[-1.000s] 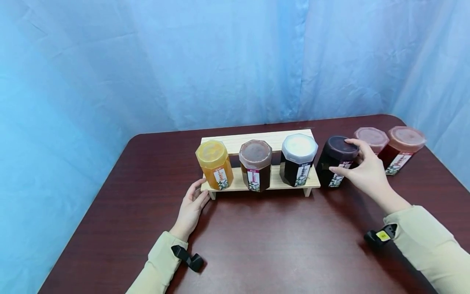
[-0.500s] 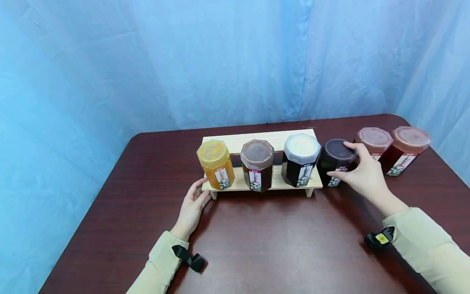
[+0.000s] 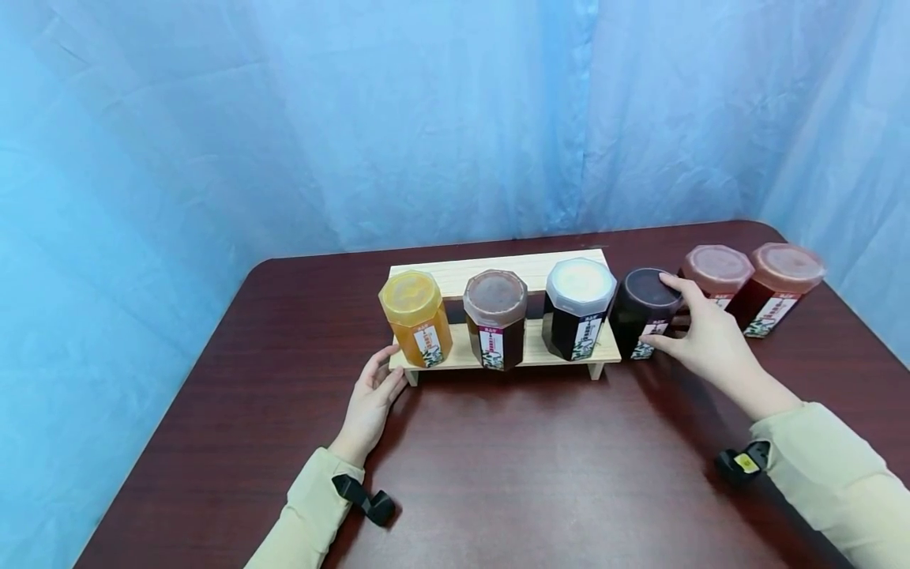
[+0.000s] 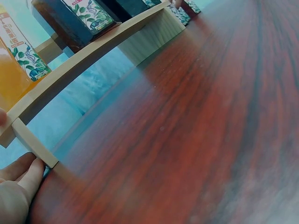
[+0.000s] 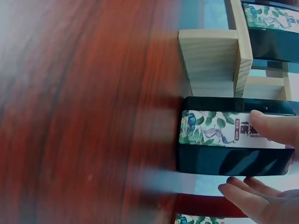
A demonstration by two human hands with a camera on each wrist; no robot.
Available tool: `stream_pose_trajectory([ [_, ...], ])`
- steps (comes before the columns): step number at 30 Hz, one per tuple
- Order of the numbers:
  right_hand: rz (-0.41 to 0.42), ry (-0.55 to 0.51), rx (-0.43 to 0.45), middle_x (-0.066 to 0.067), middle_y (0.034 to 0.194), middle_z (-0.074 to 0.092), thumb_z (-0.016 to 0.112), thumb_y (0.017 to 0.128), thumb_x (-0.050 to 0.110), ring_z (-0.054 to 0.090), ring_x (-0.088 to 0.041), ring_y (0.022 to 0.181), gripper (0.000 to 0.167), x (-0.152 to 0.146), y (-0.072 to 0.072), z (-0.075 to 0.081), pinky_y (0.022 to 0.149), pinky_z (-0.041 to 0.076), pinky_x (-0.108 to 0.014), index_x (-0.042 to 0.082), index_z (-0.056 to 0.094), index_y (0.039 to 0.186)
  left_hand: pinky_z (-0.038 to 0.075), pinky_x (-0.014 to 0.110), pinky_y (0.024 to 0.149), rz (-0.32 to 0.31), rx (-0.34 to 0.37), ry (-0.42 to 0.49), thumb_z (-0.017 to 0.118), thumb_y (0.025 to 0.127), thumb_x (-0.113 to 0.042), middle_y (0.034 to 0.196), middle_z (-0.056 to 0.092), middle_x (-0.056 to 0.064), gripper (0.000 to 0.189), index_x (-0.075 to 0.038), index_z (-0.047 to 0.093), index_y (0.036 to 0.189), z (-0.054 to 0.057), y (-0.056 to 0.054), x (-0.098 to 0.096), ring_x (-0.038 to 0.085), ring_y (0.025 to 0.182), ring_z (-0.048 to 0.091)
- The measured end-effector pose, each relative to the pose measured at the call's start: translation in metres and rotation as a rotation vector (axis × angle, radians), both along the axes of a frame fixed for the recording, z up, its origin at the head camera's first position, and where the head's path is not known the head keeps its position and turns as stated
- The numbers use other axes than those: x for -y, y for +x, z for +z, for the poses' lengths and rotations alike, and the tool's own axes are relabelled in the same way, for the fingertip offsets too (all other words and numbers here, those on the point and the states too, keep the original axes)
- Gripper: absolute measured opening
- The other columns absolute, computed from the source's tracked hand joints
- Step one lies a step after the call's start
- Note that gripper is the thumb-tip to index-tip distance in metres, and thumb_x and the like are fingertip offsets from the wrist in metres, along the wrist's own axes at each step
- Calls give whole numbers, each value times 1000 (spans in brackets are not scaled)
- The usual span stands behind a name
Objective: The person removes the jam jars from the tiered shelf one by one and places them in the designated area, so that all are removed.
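Note:
A two-tier wooden rack (image 3: 462,359) stands on the table, bearing a yellow-lidded orange jar (image 3: 415,320), a brown-lidded jar (image 3: 495,320) and a white-lidded dark jar (image 3: 579,308). My left hand (image 3: 368,403) holds the rack's left end, its fingertips at the front leg (image 4: 39,148). Just beyond the right end, a dark-lidded jar (image 3: 636,316) stands upright on the table. Around it is my right hand (image 3: 711,340), its thumb (image 5: 273,128) on the label and the index finger over the lid's edge. The other fingers (image 5: 243,196) show beside the jar, spread from it.
Two red jars with pinkish lids, one (image 3: 718,267) partly behind the right hand and one (image 3: 778,288) farther right, stand near the table's right side. The dark red wooden table (image 3: 498,466) ends at a light blue curtain (image 3: 426,134).
The dark-lidded jar has shifted slightly left and lower, close to the rack's end. My right hand went with it, and its thumb now lies farther right on the jar. The left hand stays put.

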State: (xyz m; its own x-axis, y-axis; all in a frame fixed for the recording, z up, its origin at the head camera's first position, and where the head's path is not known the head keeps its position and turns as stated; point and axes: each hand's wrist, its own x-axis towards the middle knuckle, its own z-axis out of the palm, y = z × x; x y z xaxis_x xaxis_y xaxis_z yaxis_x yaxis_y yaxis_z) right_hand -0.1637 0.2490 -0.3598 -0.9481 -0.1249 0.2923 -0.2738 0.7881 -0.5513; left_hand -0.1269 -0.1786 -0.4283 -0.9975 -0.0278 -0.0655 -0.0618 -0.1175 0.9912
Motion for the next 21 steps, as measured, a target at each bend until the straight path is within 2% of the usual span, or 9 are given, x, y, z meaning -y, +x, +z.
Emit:
stream_pose_trajectory([
  [5,-9,65,-40,-34,98,61,81,72,10,63,-44,82,87,0,3,0,67,50,-55,5,32,143,38,36,104,-18,15,2,44,100,-7,140,39,13,42,-6,34,140,0,0,1,17,121,46],
  [7,-18,83,-52,-33,98,61,81,72,12,62,-44,81,87,1,4,0,67,49,-57,5,32,143,35,41,107,-22,18,0,43,100,-7,144,36,15,42,-6,33,141,0,-1,1,22,126,42],
  [12,-53,113,-62,-31,95,61,82,73,20,61,-42,76,86,3,4,0,65,46,-58,5,33,143,33,45,108,-21,19,1,43,100,-7,144,36,16,42,-6,33,141,0,-1,0,24,127,41],
  [17,-62,125,-68,-24,85,61,81,73,22,61,-33,66,84,2,2,0,60,45,-54,6,35,141,34,43,108,-23,15,-2,43,100,-7,145,35,16,42,-6,33,141,1,-1,0,24,128,41],
  [21,-70,125,-66,-23,83,61,80,74,22,63,-35,70,83,3,0,1,63,44,-54,8,35,142,36,40,106,-21,17,-4,43,100,-7,145,36,16,41,-5,33,140,1,-1,1,24,127,41],
])
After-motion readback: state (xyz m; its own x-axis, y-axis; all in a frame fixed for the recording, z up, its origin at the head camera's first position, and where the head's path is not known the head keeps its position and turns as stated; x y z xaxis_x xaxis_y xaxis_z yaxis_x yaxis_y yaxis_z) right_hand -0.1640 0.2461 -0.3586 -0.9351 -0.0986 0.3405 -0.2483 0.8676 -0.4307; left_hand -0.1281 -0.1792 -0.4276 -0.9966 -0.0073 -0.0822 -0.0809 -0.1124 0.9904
